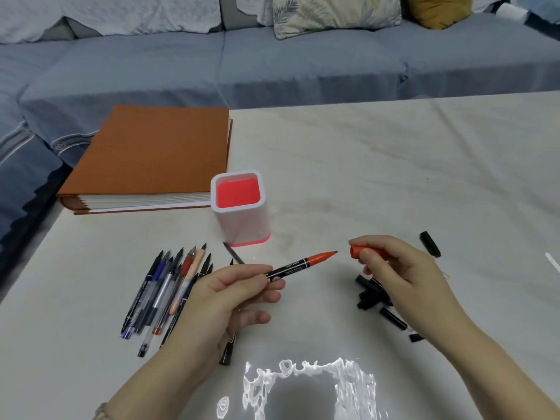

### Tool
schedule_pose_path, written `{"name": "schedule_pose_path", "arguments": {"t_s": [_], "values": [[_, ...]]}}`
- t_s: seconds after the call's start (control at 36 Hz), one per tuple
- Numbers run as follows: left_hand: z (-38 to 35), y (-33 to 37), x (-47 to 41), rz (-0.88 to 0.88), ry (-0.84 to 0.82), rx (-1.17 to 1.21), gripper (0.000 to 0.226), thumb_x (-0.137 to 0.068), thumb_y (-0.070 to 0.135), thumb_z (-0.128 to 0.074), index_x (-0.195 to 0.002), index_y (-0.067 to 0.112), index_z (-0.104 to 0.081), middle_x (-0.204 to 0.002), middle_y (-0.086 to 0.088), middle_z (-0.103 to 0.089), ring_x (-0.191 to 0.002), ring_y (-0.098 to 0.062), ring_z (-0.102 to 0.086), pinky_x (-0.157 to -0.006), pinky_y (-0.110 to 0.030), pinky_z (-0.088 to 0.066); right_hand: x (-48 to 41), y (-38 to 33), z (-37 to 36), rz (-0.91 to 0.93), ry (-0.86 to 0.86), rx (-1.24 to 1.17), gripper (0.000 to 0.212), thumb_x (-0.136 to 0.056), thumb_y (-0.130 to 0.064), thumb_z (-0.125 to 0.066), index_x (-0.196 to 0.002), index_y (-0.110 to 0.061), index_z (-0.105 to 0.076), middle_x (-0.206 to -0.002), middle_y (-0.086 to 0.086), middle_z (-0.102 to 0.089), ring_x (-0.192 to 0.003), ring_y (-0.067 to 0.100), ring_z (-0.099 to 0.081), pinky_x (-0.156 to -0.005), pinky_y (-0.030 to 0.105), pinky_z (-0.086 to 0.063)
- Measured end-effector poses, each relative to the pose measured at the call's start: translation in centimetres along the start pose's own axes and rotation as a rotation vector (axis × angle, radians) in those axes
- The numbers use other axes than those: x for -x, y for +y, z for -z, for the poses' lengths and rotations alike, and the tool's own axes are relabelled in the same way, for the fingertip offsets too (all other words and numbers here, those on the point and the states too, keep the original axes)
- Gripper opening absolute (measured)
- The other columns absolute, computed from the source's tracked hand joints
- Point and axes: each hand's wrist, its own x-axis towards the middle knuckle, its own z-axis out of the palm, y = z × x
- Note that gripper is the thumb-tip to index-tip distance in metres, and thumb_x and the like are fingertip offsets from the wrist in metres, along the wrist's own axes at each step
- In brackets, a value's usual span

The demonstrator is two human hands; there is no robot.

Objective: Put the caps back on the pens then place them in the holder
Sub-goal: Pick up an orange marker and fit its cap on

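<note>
My left hand [230, 295] holds a black marker with a bare red tip [303, 262], the tip pointing right. My right hand [397, 268] pinches a red cap [357, 251] a short gap away from that tip, its open end facing it. Behind them stands a white pen holder [241, 207] with a red inside and nothing in it. Several uncapped pens [169, 286] lie in a bunch on the left, partly under my left hand. Several black caps [375, 295] lie on the right, partly hidden by my right hand, and one black cap [430, 244] lies further back.
A thick brown album [151, 159] lies at the table's back left corner, beside the holder. A blue-grey sofa with cushions [333, 10] runs behind the white table [394, 165]. A bright reflection [303, 386] sits near the front edge.
</note>
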Motion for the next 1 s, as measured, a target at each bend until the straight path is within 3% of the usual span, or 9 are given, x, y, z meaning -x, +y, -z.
{"name": "schedule_pose_path", "arguments": {"t_s": [0.22,0.42,0.67,0.75,0.86,1.0], "values": [[0.3,0.0,0.4,-0.033,-0.03,-0.021,0.018,-0.079,-0.004,-0.053,-0.079,0.003,-0.069,-0.074,-0.017,-0.073,-0.054,-0.013,-0.066,-0.04,-0.021,-0.049,-0.1,0.0,-0.5,-0.013,-0.061,0.019,0.024,-0.09,-0.019,-0.047,-0.089,-0.036,-0.064,-0.089,-0.02,-0.066,-0.081,0.006,-0.061,-0.078,0.028,-0.051],[0.4,-0.2,0.5,-0.038,-0.042,-0.042,0.018,-0.075,-0.003,-0.056,-0.074,0.006,-0.071,-0.078,-0.019,-0.073,-0.057,-0.015,-0.066,-0.042,-0.022,-0.05,-0.1,-0.1,-0.6,0.031,-0.127,0.007,0.027,-0.092,-0.015,-0.044,-0.089,-0.034,-0.064,-0.077,-0.022,-0.064,-0.068,0.002,-0.057,-0.068,0.012,-0.046],[0.2,-0.2,0.6,-0.087,-0.079,-0.105,0.025,-0.078,-0.008,-0.056,-0.072,0.01,-0.072,-0.076,-0.016,-0.074,-0.059,-0.015,-0.067,-0.043,-0.022,-0.05,0.4,-0.2,-0.9,0.082,-0.243,0.01,0.022,-0.082,-0.039,-0.043,-0.095,-0.045,-0.059,-0.077,-0.028,-0.061,-0.075,0.0,-0.057,-0.063,0.008,-0.042],[-0.1,-0.2,0.7,-0.144,-0.086,-0.209,0.024,-0.078,-0.008,-0.058,-0.076,0.011,-0.072,-0.068,-0.01,-0.073,-0.056,-0.013,-0.065,-0.044,-0.021,-0.05,0.8,-0.1,-1.2,0.112,-0.281,0.018,0.031,-0.075,-0.05,-0.036,-0.099,-0.048,-0.055,-0.077,-0.026,-0.06,-0.073,0.002,-0.056,-0.065,0.008,-0.042],[-0.2,-0.2,0.7,-0.228,-0.035,-0.369,0.028,-0.076,-0.004,-0.064,-0.069,0.022,-0.073,-0.047,-0.001,-0.063,-0.043,-0.006,-0.053,-0.041,-0.017,-0.044,1.1,-0.2,-1.3,0.159,-0.293,0.026,0.03,-0.076,-0.049,-0.036,-0.099,-0.046,-0.054,-0.074,-0.029,-0.057,-0.07,0.0,-0.054,-0.065,0.006,-0.04],[-0.1,-0.4,0.8,-0.238,-0.017,-0.37,0.031,-0.077,-0.003,-0.063,-0.062,0.022,-0.073,-0.041,0.001,-0.053,-0.037,-0.011,-0.041,-0.037,-0.015,-0.035,1.5,-0.1,-2.0,0.233,-0.269,0.088,0.025,-0.08,-0.045,-0.038,-0.095,-0.037,-0.057,-0.085,-0.031,-0.057,-0.081,-0.007,-0.055,-0.072,0.003,-0.037]]}}
